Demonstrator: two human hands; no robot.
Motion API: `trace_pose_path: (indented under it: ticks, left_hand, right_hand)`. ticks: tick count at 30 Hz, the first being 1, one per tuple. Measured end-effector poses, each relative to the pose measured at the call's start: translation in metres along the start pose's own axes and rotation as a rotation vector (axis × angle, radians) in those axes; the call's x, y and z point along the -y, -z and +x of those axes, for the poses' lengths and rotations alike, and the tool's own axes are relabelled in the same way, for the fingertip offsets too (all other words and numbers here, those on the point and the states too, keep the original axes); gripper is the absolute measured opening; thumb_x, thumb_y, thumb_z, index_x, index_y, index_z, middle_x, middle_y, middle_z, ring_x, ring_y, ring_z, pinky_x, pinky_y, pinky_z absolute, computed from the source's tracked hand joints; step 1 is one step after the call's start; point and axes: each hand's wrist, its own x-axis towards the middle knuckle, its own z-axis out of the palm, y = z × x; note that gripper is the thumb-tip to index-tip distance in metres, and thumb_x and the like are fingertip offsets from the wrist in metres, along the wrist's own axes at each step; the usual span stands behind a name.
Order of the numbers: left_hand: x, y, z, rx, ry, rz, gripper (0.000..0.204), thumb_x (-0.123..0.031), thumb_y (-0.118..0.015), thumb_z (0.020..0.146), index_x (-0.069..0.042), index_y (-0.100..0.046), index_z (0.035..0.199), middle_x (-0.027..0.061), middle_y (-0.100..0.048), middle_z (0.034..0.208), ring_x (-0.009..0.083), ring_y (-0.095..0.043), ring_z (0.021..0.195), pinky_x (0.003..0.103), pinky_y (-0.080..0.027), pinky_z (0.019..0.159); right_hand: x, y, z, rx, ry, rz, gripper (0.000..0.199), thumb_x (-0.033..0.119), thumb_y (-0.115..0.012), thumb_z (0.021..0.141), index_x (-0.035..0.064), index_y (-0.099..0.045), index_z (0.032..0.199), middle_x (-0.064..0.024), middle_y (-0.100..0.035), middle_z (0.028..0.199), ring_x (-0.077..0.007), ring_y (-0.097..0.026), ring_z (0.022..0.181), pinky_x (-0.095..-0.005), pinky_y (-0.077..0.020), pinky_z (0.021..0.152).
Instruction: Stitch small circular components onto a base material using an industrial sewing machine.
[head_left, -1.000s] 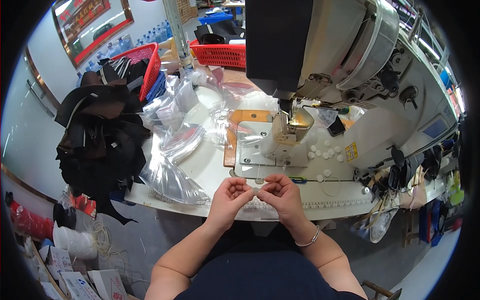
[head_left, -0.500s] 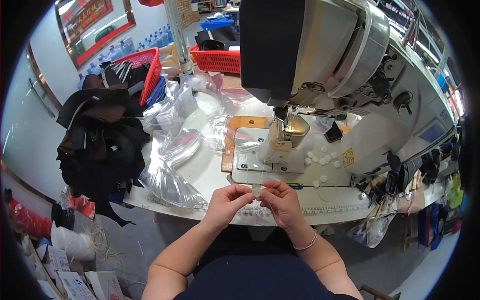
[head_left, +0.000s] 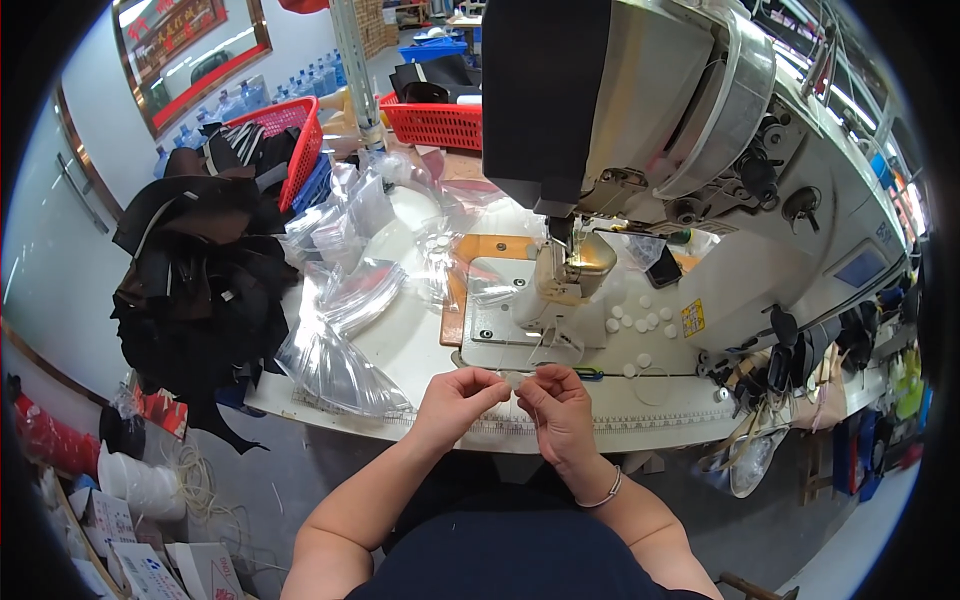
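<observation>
L grip (head_left: 453,405) pinches disc (head_left: 515,380); R grip (head_left: 563,412) ditto

Sewing workshop. Main evidence: industrial sewing machine (head_left: 640,110) with a raised post bed, set on a white worktable (head_left: 690,400); ruler strip (head_left: 640,421) along the front edge. Cut black pieces (head_left: 200,290) heaped at the table's left end, more dark stuff in red baskets (head_left: 440,125) behind. Clear plastic bags (head_left: 345,370) and small white discs (head_left: 642,326) on the tabletop. White reel (head_left: 145,482) and boxes (head_left: 205,570) lower left. Big water bottles (head_left: 320,78) at back left, another table (head_left: 465,21) farther off.
</observation>
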Motion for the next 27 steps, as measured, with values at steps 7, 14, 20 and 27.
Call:
trace_pose_path:
  ticks: [7, 14, 20, 27]
  left_hand:
    - [-0.015, 0.006, 0.008, 0.093, -0.055, -0.010, 0.017, -0.012, -0.063, 0.079, 0.002, -0.061, 0.089, 0.0036, -0.062, 0.080, 0.0081, -0.057, 0.076, 0.021, -0.045, 0.070]
    - [-0.021, 0.007, 0.011, 0.146, -0.064, 0.240, 0.017, -0.015, -0.063, 0.079, 0.000, -0.063, 0.087, 0.0016, -0.062, 0.080, 0.0063, -0.055, 0.074, 0.022, -0.044, 0.069]
    - [-0.039, 0.006, 0.009, 0.085, -0.172, 0.549, 0.019, -0.020, -0.061, 0.081, -0.003, -0.063, 0.089, 0.0020, -0.063, 0.080, 0.0074, -0.053, 0.073, 0.023, -0.043, 0.068]
    - [-0.030, 0.012, 0.019, 0.134, -0.040, 0.266, 0.024, -0.024, -0.062, 0.081, -0.001, -0.062, 0.088, 0.0026, -0.062, 0.079, 0.0093, -0.054, 0.074, 0.024, -0.043, 0.068]
  right_hand:
    - [0.013, -0.002, 0.000, 0.050, -0.306, 0.316, 0.017, 0.001, -0.059, 0.081, 0.0064, -0.056, 0.097, -0.0064, -0.062, 0.087, -0.0179, -0.062, 0.076, -0.0280, -0.0514, 0.069]
    - [-0.003, 0.006, 0.003, 0.020, -0.096, 0.167, 0.020, -0.002, -0.060, 0.079, 0.0086, -0.056, 0.095, -0.0044, -0.061, 0.085, -0.0168, -0.061, 0.075, -0.0280, -0.0512, 0.068]
    - [-0.007, -0.003, 0.003, -0.015, 0.055, 0.177, 0.023, -0.005, -0.059, 0.078, 0.0107, -0.056, 0.093, -0.0015, -0.061, 0.086, -0.0153, -0.061, 0.075, -0.0281, -0.0524, 0.070]
    - [-0.008, -0.005, 0.004, -0.010, 0.063, 0.180, 0.022, -0.006, -0.059, 0.078, 0.0100, -0.056, 0.093, -0.0012, -0.061, 0.088, -0.0153, -0.061, 0.076, -0.0276, -0.0526, 0.070]
